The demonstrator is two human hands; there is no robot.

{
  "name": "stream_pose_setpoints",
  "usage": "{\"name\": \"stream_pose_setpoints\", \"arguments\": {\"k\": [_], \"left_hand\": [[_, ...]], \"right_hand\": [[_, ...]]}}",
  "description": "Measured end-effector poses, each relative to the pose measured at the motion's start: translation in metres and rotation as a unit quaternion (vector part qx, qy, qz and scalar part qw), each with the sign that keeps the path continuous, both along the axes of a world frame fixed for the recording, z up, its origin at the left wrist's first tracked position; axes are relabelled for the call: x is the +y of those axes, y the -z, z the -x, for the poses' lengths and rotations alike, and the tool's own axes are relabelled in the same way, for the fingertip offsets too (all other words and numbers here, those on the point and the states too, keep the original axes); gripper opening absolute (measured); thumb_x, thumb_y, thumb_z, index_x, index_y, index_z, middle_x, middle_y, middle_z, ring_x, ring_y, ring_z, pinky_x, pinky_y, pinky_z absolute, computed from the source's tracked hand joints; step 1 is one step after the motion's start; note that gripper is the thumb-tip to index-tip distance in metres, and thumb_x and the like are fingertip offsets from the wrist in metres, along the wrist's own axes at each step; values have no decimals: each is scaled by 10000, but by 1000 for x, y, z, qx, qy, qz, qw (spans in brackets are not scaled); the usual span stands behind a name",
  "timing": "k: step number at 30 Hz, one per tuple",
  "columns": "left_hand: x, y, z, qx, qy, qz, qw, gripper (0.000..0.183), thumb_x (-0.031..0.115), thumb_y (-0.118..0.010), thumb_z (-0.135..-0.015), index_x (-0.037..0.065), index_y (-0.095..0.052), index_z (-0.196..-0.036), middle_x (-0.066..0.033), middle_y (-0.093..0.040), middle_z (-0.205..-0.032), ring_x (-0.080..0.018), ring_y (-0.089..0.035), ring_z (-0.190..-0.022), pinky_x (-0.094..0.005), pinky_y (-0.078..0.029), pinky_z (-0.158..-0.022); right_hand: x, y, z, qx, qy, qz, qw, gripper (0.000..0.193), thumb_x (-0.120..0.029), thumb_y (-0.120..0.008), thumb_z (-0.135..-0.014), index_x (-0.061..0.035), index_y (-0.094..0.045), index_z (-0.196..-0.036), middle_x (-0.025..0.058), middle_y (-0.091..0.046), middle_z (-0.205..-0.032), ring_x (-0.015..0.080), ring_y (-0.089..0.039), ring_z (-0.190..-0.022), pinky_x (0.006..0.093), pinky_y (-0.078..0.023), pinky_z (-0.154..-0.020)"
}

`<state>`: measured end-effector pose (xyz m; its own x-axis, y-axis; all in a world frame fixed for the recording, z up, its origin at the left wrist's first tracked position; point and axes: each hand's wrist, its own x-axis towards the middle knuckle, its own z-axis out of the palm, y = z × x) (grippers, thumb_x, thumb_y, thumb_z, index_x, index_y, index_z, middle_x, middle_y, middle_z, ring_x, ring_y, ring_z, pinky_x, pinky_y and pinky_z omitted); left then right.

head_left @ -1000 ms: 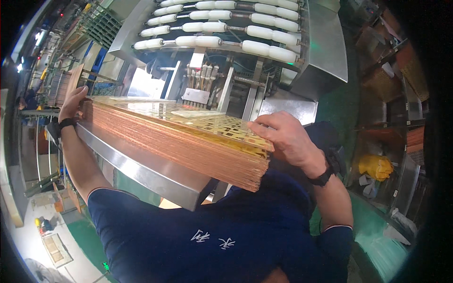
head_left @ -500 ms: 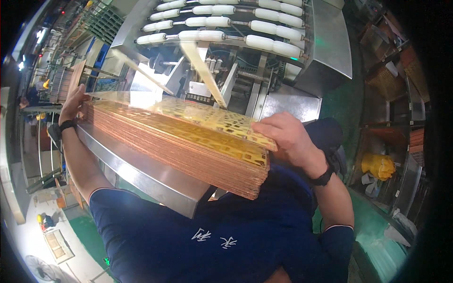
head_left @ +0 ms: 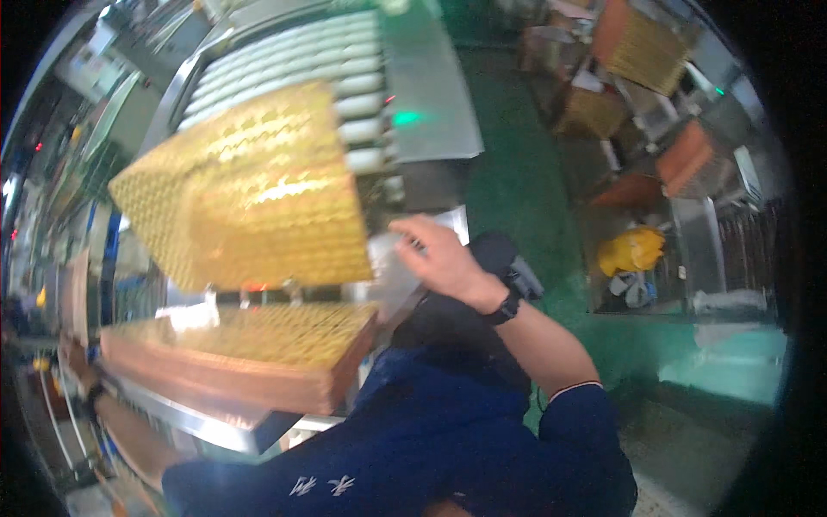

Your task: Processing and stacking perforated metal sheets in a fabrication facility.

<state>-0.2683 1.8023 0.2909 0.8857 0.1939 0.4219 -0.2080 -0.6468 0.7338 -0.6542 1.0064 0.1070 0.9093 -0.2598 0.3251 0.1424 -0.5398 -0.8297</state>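
Observation:
A gold-patterned panel (head_left: 267, 198) lies tilted over the front rollers, just beyond the stack; whether it rests on them or is in the air I cannot tell. Nearer to me, a thick stack of copper-edged panels (head_left: 233, 375) with a gold-patterned top sits on a metal support (head_left: 194, 418). My right hand (head_left: 444, 263) is off to the right of the loose panel, apart from it, fingers partly spread and holding nothing. Beside the stack's left end is my left hand (head_left: 77, 360), small and blurred, its fingers hard to make out.
A conveyor of white rollers (head_left: 293, 60) runs away from me, with a metal side cover (head_left: 431, 95) on its right. Shelving on the right holds more panels (head_left: 646, 52) and yellow gloves (head_left: 633, 252). Green floor (head_left: 517, 146) lies between.
The top panel has left the stack and moved forward over the rollers. My right hand has let go of its edge and moved away. The view has swung to the right.

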Motion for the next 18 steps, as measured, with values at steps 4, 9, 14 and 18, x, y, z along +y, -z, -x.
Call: {"name": "stream_pose_setpoints", "arguments": {"k": [4,9,14,18], "left_hand": [[17,26,69,-132,-53,-207,968,611,454,-478,-1017,41,-431,-1464,-141,-606,-1326,-284,-615,-1154,-397,-483,-993],[-47,125,201,-23,-109,-49,993,474,361,-479,-1031,-32,-628,-1250,-236,-667,-1204,-343,-655,-1048,-493,-513,-918],[-142,224,325,226,-211,-69,948,440,370,-524,-1010,-25,-651,-1156,-192,-690,-1049,-311,-664,-917,-461,-531,-817],[-235,281,366,423,-51,-64,903,421,376,-559,-992,-20,-671,-1082,-156,-709,-925,-286,-671,-812,-435,-545,-736]], "right_hand": [[-52,8,35,-12,60,-52,997,276,-163,-634,-923,2,-659,-1143,163,-682,-1047,246,-673,-853,352,-535,-758],[-117,42,76,-12,128,-133,983,255,-151,-628,-928,0,-688,-1124,113,-705,-959,165,-639,-799,305,-515,-718],[-183,68,115,26,168,-231,958,256,-156,-617,-943,21,-686,-1114,69,-701,-921,121,-634,-829,290,-508,-748],[-229,87,141,38,164,-403,900,235,-157,-615,-953,23,-686,-1085,53,-693,-935,124,-635,-839,279,-506,-743]]}}
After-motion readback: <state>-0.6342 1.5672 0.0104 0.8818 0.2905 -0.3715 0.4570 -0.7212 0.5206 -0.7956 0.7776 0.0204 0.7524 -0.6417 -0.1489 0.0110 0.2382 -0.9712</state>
